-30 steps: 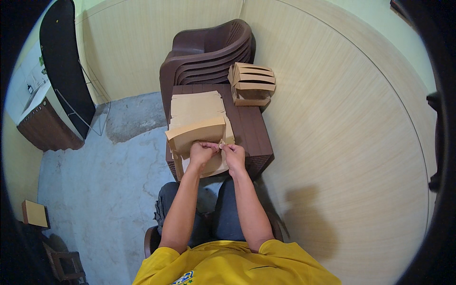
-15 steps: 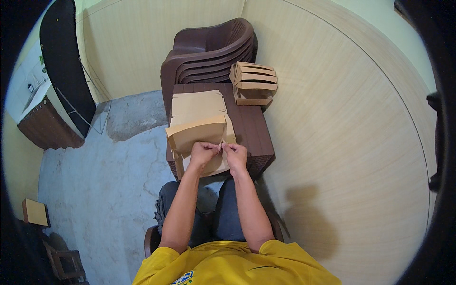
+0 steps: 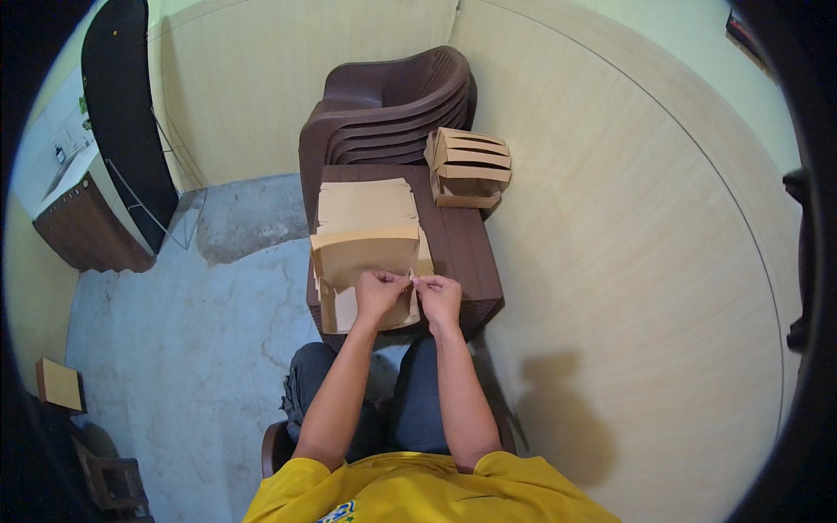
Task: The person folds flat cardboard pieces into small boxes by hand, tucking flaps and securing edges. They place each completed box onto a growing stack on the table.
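Observation:
A partly folded brown cardboard box (image 3: 366, 251) lies at the near end of the brown table, its far panel standing up. My left hand (image 3: 380, 295) reaches inside the box, fingers pinched on the right side wall near the corner. From the outer side my right hand (image 3: 438, 299) pinches the same spot, so the fingertips of both hands nearly meet there. The exact edge or tab between them is too small to make out. Beyond the box lie flat cardboard sheets (image 3: 366, 202) with slits along their edges, partly covered by it.
A stack of folded cardboard boxes (image 3: 471, 166) stands at the far right of the brown table (image 3: 462, 253). Stacked brown plastic chairs (image 3: 392, 100) are behind it. A pale panelled wall (image 3: 628, 227) runs close on the right. A sink cabinet (image 3: 91, 222) is at far left.
The box's near panel and right side stand more squarely now. My hands stay at the corner, with the right fingers shifted slightly outward. The whole view has tilted a little.

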`<state>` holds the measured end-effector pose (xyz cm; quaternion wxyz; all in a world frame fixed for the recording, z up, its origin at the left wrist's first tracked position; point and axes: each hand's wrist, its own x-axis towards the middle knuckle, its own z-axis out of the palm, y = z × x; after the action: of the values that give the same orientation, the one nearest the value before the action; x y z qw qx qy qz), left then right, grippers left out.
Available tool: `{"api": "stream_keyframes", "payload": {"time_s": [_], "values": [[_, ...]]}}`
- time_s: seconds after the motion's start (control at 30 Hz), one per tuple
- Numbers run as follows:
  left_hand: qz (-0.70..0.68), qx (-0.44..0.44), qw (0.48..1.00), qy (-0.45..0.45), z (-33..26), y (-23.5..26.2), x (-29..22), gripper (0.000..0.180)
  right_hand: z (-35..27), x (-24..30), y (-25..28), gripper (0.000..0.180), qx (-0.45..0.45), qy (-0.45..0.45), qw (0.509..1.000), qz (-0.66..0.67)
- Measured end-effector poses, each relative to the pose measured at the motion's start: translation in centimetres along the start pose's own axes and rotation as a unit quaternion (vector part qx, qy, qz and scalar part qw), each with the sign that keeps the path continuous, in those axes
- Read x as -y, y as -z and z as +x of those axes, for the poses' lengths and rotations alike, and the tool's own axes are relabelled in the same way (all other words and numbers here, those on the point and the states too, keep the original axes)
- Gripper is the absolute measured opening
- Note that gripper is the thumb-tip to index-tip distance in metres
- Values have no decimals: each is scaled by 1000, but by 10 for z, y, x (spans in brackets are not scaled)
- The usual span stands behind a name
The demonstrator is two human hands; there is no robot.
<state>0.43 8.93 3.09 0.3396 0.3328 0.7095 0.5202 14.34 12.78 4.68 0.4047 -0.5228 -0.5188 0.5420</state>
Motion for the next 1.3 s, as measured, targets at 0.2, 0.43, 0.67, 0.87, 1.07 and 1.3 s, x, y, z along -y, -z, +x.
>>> {"api": "stream_keyframes", "payload": {"time_s": [0.2, 0.43, 0.67, 0.87, 1.07, 1.3], "values": [[17, 3, 1000, -14, -5, -2, -1, 22, -4, 0, -1, 9, 34, 23, 999, 6], [-234, 101, 961, 105, 3, 9, 7, 17, -1, -2, -4, 12, 46, 32, 998, 16], [-232, 78, 966, 85, -2, -3, 6, 14, -1, -3, -8, 11, 4, 23, 997, 79], [-218, 66, 970, 86, -2, -11, 8, 13, -7, 8, -6, 16, -42, 57, 997, -5], [-220, 37, 970, 91, -3, -15, 10, 14, -2, 5, -5, 16, 26, 43, 999, 21], [133, -70, 989, 13, -5, -17, 10, 29, 13, -10, -17, 19, -73, 134, 975, -161]]}}
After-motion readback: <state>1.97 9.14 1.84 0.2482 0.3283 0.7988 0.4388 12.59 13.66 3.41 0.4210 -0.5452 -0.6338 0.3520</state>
